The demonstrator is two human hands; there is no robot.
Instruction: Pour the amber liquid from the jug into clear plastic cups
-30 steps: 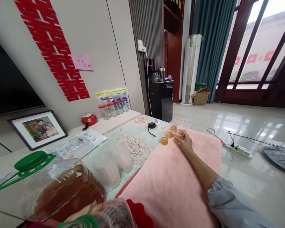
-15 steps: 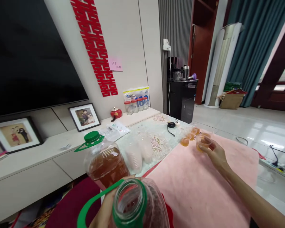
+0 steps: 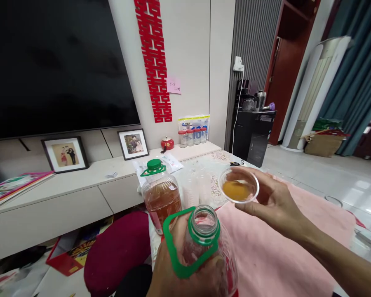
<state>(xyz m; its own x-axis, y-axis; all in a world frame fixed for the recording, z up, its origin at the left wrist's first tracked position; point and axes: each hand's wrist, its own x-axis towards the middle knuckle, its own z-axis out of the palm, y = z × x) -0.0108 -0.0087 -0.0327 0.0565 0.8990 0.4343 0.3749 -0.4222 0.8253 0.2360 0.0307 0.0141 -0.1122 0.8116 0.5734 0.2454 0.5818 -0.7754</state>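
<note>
My left hand (image 3: 170, 264) is closed around the neck area of a clear plastic jug (image 3: 230, 251), whose mouth is uncapped and whose green handle ring (image 3: 170, 251) hangs beside it. Between the thumb and fingers of my right hand (image 3: 272, 198) is a clear plastic cup (image 3: 256, 187) with amber liquid in it, raised and tilted toward me, to the right of the jug's mouth. Behind the open jug stands a second jug (image 3: 162, 198) of brownish liquid, its green cap on. Stacks of clear plastic cups (image 3: 191, 194) lie beyond it.
A pink cloth (image 3: 266, 255) covers the near part of the table. Farther back are a black tape measure (image 3: 235, 164), jars with red lids (image 3: 190, 138) and a red pot (image 3: 167, 143). A maroon round stool (image 3: 117, 251) stands at lower left.
My right hand has lifted the cup off the pink cloth and brought it left and nearer, close to the open jug. The view has turned left.
</note>
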